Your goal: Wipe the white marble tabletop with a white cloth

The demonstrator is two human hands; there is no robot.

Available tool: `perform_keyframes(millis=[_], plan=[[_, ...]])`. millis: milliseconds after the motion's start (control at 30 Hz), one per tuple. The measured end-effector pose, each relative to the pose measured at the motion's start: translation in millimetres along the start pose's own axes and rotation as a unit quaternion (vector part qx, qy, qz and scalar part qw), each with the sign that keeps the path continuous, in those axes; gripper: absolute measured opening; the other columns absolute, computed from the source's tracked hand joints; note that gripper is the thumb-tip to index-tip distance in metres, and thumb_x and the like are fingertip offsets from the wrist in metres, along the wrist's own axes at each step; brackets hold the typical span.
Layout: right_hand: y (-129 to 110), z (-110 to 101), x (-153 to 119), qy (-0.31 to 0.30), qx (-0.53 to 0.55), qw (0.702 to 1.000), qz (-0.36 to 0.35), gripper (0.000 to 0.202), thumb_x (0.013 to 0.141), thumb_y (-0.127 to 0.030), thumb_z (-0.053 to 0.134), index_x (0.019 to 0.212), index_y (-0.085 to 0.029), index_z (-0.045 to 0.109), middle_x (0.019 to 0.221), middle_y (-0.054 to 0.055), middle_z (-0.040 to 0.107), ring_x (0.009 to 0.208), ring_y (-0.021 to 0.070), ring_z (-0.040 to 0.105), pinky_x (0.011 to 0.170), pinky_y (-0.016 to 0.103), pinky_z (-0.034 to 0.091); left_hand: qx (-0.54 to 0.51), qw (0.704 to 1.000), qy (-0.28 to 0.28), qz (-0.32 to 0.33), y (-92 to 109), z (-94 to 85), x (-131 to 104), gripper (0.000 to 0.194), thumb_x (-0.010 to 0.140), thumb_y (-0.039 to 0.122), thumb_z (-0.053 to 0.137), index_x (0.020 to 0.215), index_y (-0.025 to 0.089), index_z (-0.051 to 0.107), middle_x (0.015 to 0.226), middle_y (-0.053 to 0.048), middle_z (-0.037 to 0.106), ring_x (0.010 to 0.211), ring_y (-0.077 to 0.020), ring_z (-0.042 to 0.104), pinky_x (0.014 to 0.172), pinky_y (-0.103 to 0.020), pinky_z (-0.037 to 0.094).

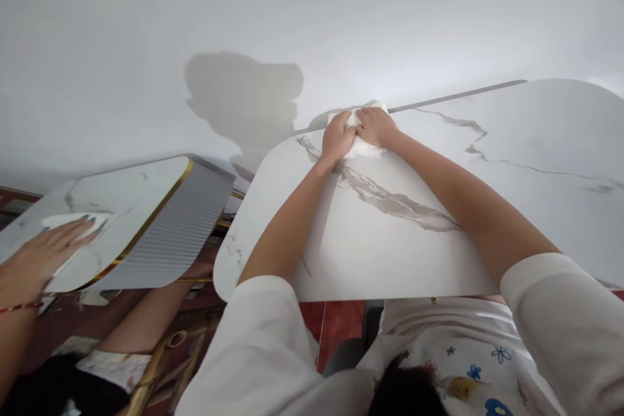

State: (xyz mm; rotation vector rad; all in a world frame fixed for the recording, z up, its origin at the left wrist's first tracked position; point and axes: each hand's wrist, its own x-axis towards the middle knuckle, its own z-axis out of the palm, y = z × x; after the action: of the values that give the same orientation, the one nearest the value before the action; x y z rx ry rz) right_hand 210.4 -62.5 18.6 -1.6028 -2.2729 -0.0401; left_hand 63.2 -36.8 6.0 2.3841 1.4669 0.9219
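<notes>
1. Straight to the hands, close together at the far side: the left hand [338,136] and the right hand [376,125] bore down on a white cloth [366,149], fingers bent. Gripping it or merely pressing? I couldn't tell.
2. And there sat the cloth, bunched beneath them against the far edge of a marbled desk [341,253], left of its middle, near a broad brownish vein!
3. Technique, then: I judged this a wiping step, and good form called for even pressure from both hands, the cloth spread flatter, overlapping strokes, and care that the fingertips didn't slip over the rim.
4. Nearer in came white sleeves [263,325] and a shirt [472,364] printed with flowers.
5. Over on the left, a co-worker's hand [63,244], red bracelet [22,307] at the wrist, lay flat over another white piece [54,218] on a second desk [146,185], with gold trim and a grey ribbed panel [168,234] on its right.
6. Far behind, a pale wall [439,6] caught a dark shadow [244,91].
7. Any lettering? No brand, label or writing could be read anywhere.
</notes>
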Motion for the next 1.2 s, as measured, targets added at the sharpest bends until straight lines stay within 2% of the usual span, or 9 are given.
perform_keyframes(millis=[167, 267, 400, 533, 700, 900, 1067, 1200], plan=[[9, 3, 17, -0.012, 0.006, 1.000, 0.019, 0.048, 0.096, -0.024, 0.030, 0.130, -0.002, 0.055, 0.132, 0.024, 0.061, 0.124, 0.0350, 0.056, 0.105, 0.050, 0.039, 0.005, 1.000, -0.010, -0.021, -10, 6.2, 19, 0.056, 0.081, 0.027, 0.044, 0.134, 0.024, 0.061, 0.144, -0.004, 0.060, 0.136, -0.0268, 0.051, 0.120, -0.042, 0.035], [10, 4, 22, -0.015, -0.001, 1.000, 0.025, 0.048, 0.096, -0.024, 0.029, 0.127, -0.002, 0.058, 0.130, 0.025, 0.062, 0.121, 0.0357, 0.058, 0.104, 0.051, 0.040, 0.021, 0.999, -0.025, -0.026, -13, 8.5, 24, 0.057, 0.082, 0.028, 0.042, 0.136, 0.022, 0.059, 0.145, -0.006, 0.058, 0.138, -0.0282, 0.049, 0.120, -0.045, 0.034], [9, 5, 19, -0.011, -0.012, 0.999, 0.031, 0.047, 0.096, -0.023, 0.028, 0.125, -0.001, 0.059, 0.128, 0.025, 0.063, 0.121, 0.0353, 0.058, 0.103, 0.049, 0.039, 0.023, 1.000, -0.014, -0.009, -11, 9.9, 23, 0.056, 0.081, 0.026, 0.042, 0.134, 0.023, 0.060, 0.143, -0.006, 0.060, 0.136, -0.0277, 0.051, 0.119, -0.046, 0.035], [5, 3, 6, 0.014, -0.002, 1.000, 0.001, 0.047, 0.094, -0.020, 0.030, 0.126, 0.001, 0.057, 0.129, 0.027, 0.062, 0.122, 0.0361, 0.056, 0.105, 0.050, 0.037, 0.041, 0.999, -0.007, 0.018, -2, 6.9, 10, 0.054, 0.083, 0.025, 0.042, 0.134, 0.022, 0.059, 0.142, -0.007, 0.060, 0.136, -0.0252, 0.051, 0.119, -0.043, 0.036], [-8, -2, -23, 0.022, -0.001, 1.000, -0.005, 0.049, 0.094, -0.020, 0.031, 0.131, 0.003, 0.053, 0.134, 0.025, 0.058, 0.129, 0.0344, 0.050, 0.109, 0.045, 0.032, 0.076, 0.996, -0.024, 0.039, 16, -2.9, -21, 0.056, 0.084, 0.023, 0.040, 0.138, 0.016, 0.053, 0.147, -0.013, 0.055, 0.140, -0.0270, 0.046, 0.121, -0.044, 0.032], [-34, -10, -70, 0.023, -0.006, 0.999, -0.027, 0.045, 0.095, -0.020, 0.031, 0.128, 0.002, 0.053, 0.130, 0.026, 0.059, 0.125, 0.0357, 0.051, 0.106, 0.049, 0.034, 0.093, 0.994, -0.045, 0.036, 34, -17.5, -69, 0.057, 0.087, 0.025, 0.040, 0.141, 0.011, 0.050, 0.151, -0.015, 0.050, 0.144, -0.0267, 0.042, 0.123, -0.040, 0.028], [-65, -23, -116, 0.016, -0.014, 0.999, -0.039, 0.046, 0.095, -0.021, 0.033, 0.129, 0.003, 0.053, 0.130, 0.027, 0.058, 0.123, 0.0362, 0.050, 0.107, 0.048, 0.034, 0.097, 0.993, -0.036, 0.063, 48, -34.3, -123, 0.057, 0.088, 0.026, 0.038, 0.142, 0.013, 0.049, 0.149, -0.015, 0.052, 0.143, -0.0293, 0.042, 0.122, -0.046, 0.031], [-92, -32, -158, 0.017, -0.020, 0.998, -0.055, 0.048, 0.096, -0.021, 0.033, 0.132, 0.005, 0.050, 0.135, 0.029, 0.055, 0.125, 0.0371, 0.049, 0.108, 0.052, 0.034, 0.115, 0.990, -0.044, 0.074, 69, -54.6, -171, 0.057, 0.086, 0.023, 0.037, 0.142, 0.013, 0.047, 0.148, -0.015, 0.052, 0.142, -0.0300, 0.042, 0.121, -0.049, 0.032]])
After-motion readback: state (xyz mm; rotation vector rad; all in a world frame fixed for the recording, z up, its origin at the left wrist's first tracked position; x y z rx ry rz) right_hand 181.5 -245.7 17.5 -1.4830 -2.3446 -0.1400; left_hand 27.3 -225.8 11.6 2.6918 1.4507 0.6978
